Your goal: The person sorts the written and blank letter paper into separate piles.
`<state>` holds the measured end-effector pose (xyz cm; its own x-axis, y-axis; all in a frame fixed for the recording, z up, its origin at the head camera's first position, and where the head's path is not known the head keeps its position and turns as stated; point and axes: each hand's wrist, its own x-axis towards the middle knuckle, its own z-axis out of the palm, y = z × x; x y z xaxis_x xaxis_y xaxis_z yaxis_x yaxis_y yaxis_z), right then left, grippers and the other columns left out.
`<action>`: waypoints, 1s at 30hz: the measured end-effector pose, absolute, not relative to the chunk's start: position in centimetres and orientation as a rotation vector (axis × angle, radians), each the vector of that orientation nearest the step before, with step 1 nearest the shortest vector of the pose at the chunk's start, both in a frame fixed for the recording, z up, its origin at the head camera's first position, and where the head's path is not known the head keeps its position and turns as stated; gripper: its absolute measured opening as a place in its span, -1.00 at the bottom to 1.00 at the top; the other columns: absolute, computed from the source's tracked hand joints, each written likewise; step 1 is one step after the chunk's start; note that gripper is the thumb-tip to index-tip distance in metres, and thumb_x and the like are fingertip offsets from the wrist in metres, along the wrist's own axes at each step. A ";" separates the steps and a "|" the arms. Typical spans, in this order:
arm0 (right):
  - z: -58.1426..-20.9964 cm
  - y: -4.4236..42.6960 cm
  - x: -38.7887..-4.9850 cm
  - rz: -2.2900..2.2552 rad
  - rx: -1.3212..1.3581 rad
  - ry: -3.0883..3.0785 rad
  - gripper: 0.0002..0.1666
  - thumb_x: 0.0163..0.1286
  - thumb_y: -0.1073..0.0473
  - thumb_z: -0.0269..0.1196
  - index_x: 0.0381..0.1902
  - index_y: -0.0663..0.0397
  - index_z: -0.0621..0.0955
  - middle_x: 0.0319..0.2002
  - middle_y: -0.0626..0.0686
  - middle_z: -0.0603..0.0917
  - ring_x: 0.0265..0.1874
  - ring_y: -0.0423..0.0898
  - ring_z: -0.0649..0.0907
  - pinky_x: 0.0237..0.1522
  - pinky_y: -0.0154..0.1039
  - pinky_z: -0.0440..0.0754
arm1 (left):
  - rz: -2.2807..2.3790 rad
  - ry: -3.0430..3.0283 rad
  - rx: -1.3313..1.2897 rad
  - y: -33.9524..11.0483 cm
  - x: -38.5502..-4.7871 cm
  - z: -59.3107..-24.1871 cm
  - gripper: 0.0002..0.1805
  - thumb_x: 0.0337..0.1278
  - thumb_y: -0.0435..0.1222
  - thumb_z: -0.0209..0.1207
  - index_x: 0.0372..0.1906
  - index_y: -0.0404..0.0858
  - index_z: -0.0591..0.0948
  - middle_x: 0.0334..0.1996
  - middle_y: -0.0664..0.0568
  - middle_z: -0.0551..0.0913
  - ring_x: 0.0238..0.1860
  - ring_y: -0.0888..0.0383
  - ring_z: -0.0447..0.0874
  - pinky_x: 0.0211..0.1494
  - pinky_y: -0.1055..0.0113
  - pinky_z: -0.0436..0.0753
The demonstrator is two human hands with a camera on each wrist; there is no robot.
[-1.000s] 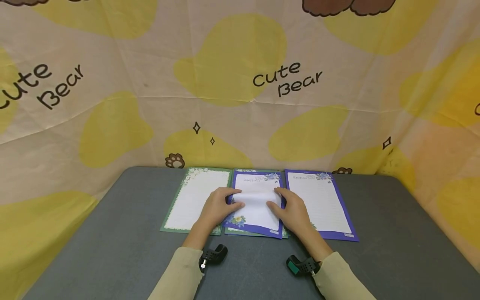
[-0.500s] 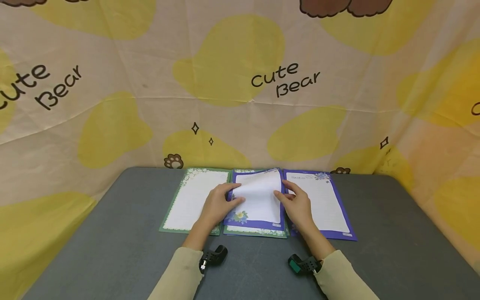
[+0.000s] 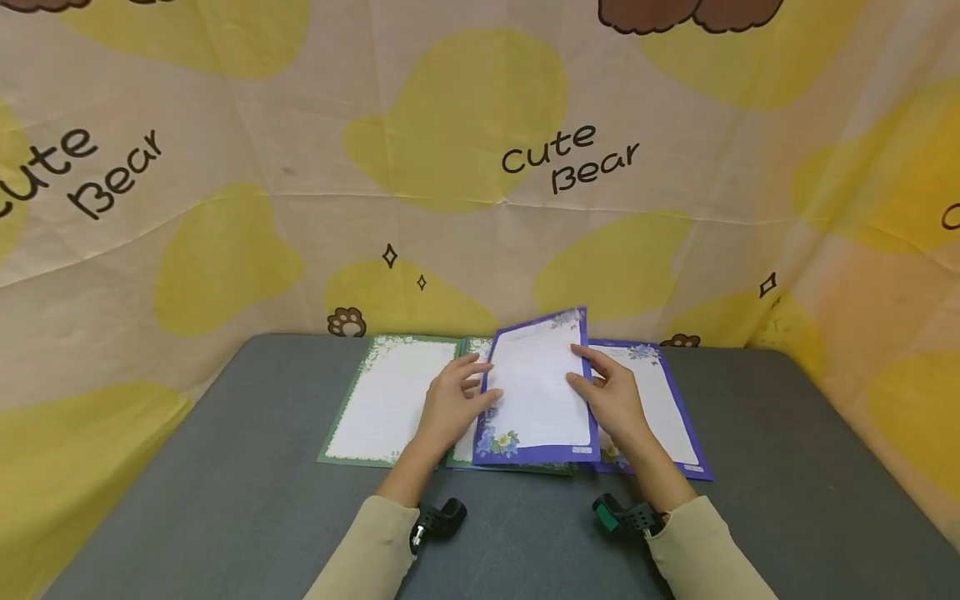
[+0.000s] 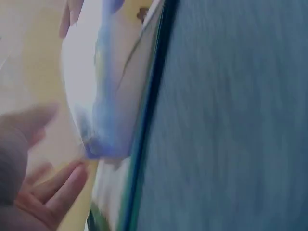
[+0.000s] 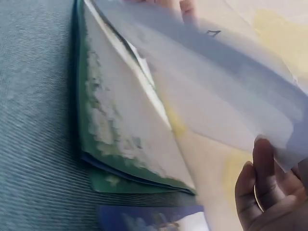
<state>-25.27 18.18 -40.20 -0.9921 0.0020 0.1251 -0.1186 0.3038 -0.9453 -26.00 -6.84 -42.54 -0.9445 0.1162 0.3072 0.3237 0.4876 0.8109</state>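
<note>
A sheet of letter paper (image 3: pixel 534 383) with a purple border and blue flowers is raised off the table, tilted, its top edge up against the backdrop. My right hand (image 3: pixel 617 402) pinches its right edge between thumb and fingers. At the left edge my left hand (image 3: pixel 448 410) has its fingers spread; in the left wrist view these fingers (image 4: pixel 65 192) lie close to the sheet's corner without gripping it. Under the raised sheet lies a middle pile of green-bordered paper (image 3: pixel 462 457), mostly covered. The right wrist view shows purple edges between the pile's green layers (image 5: pixel 130 175).
Left of the pile lies a green-bordered sheet (image 3: pixel 390 400). On the right is another purple-bordered sheet (image 3: pixel 675 417), partly behind my right hand. The grey table (image 3: pixel 225 500) ends at a hanging cloth backdrop (image 3: pixel 465 150) with bear lettering.
The purple-bordered sheet has risen from the middle pile and shifted right, uncovering more green paper. Both hands have moved right; the left fingers have spread.
</note>
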 end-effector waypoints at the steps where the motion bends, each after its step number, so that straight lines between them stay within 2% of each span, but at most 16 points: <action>1: -40.0 18.3 -25.3 1.811 0.122 -2.443 -0.40 0.46 0.25 0.26 0.43 0.01 0.47 0.47 0.22 0.41 -0.17 -0.15 0.76 -0.34 -0.42 0.68 | -1.519 -2.513 -0.340 -6.6 -25.9 -42.5 -0.53 0.14 -0.24 0.43 0.18 -0.22 0.68 0.40 -0.18 0.49 0.04 -0.09 0.78 0.03 0.11 0.77; 3: -39.6 18.5 -25.3 1.842 0.142 -2.430 -0.39 0.46 0.26 0.26 0.44 0.01 0.47 0.48 0.22 0.39 -0.04 -0.03 0.78 -0.31 -0.36 0.74 | -1.630 -2.503 -0.265 -6.1 -25.8 -42.4 -0.55 0.19 -0.25 0.39 0.19 -0.24 0.67 0.46 -0.23 0.40 -0.08 -0.10 0.82 -0.11 0.17 0.79; 5: -39.2 18.7 -25.3 1.839 0.160 -2.430 -0.39 0.45 0.26 0.26 0.44 0.00 0.47 0.48 0.22 0.40 -0.02 0.04 0.77 -0.31 -0.34 0.75 | -1.679 -2.507 -0.207 -5.8 -25.7 -42.2 -0.56 0.24 -0.23 0.36 0.21 -0.22 0.66 0.44 -0.23 0.42 -0.08 -0.10 0.80 -0.17 0.19 0.77; 10: -38.8 19.0 -25.2 1.818 0.186 -2.435 -0.38 0.45 0.25 0.27 0.44 0.01 0.47 0.48 0.23 0.39 0.02 0.08 0.75 -0.30 -0.35 0.74 | -1.736 -2.516 -0.184 -5.8 -25.8 -42.2 -0.55 0.31 -0.21 0.30 0.27 -0.14 0.61 0.24 -0.20 0.63 0.00 -0.10 0.75 -0.07 0.15 0.75; 13: -38.6 19.2 -25.1 1.780 0.189 -2.448 -0.39 0.45 0.25 0.27 0.43 0.00 0.48 0.49 0.23 0.39 0.06 0.16 0.74 -0.30 -0.37 0.73 | -1.768 -2.481 -0.229 -6.0 -25.9 -42.2 -0.59 0.32 -0.27 0.28 0.24 -0.18 0.64 0.16 -0.21 0.69 -0.15 0.01 0.77 -0.13 0.25 0.75; 16: -38.1 19.6 -24.9 1.691 0.208 -2.495 -0.40 0.45 0.24 0.27 0.43 -0.01 0.49 0.48 0.24 0.39 -0.05 0.14 0.77 -0.35 -0.37 0.72 | -1.764 -2.443 -0.225 -5.9 -25.8 -41.9 -0.65 0.28 -0.33 0.30 0.15 -0.21 0.70 0.10 -0.17 0.72 -0.48 0.20 0.62 -0.40 0.42 0.62; 18: -37.8 20.0 -24.8 1.624 0.223 -2.533 -0.40 0.45 0.23 0.28 0.42 -0.02 0.50 0.47 0.25 0.40 -0.21 0.05 0.77 -0.40 -0.35 0.69 | -1.748 -2.426 -0.218 -5.8 -25.8 -41.6 -0.67 0.25 -0.36 0.31 0.11 -0.23 0.72 0.08 -0.16 0.73 -0.60 0.26 0.45 -0.53 0.46 0.48; 21: -37.4 20.6 -24.6 1.530 0.214 -2.595 -0.40 0.45 0.20 0.28 0.42 -0.02 0.50 0.47 0.25 0.40 -0.40 -0.12 0.69 -0.49 -0.35 0.61 | -1.711 -2.409 -0.219 -5.3 -25.8 -41.2 -0.68 0.23 -0.36 0.33 0.09 -0.22 0.74 0.12 -0.14 0.72 -0.63 0.27 0.36 -0.58 0.47 0.37; 23: -37.2 21.0 -24.6 1.486 0.200 -2.622 -0.40 0.44 0.19 0.28 0.42 -0.02 0.50 0.46 0.26 0.42 -0.53 -0.17 0.58 -0.55 -0.34 0.54 | -1.694 -2.389 -0.225 -4.9 -25.7 -41.0 -0.68 0.23 -0.36 0.33 0.09 -0.22 0.74 0.16 -0.12 0.69 -0.58 0.27 0.39 -0.55 0.47 0.40; 26: -37.0 21.5 -24.7 1.411 0.173 -2.657 -0.40 0.44 0.17 0.29 0.42 -0.01 0.50 0.44 0.27 0.44 -0.47 -0.13 0.63 -0.52 -0.34 0.53 | -1.717 -2.349 -0.232 -4.3 -25.7 -40.6 -0.67 0.24 -0.37 0.32 0.10 -0.22 0.74 0.20 -0.10 0.68 -0.54 0.26 0.42 -0.52 0.48 0.42; 30: -36.6 22.1 -24.7 1.350 0.135 -2.669 -0.39 0.44 0.17 0.28 0.42 0.04 0.49 0.43 0.31 0.45 -0.14 0.07 0.74 -0.39 -0.38 0.59 | -1.760 -2.321 -0.260 -3.3 -25.7 -39.9 -0.64 0.24 -0.43 0.27 0.13 -0.23 0.72 0.21 -0.10 0.66 -0.54 0.25 0.42 -0.53 0.48 0.40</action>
<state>-24.68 22.11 -36.58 -0.9850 -0.0137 0.1719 -0.1466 0.5916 -0.7928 -25.72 -3.31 -39.87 -0.9610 0.0098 0.2763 0.2687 0.2684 0.9251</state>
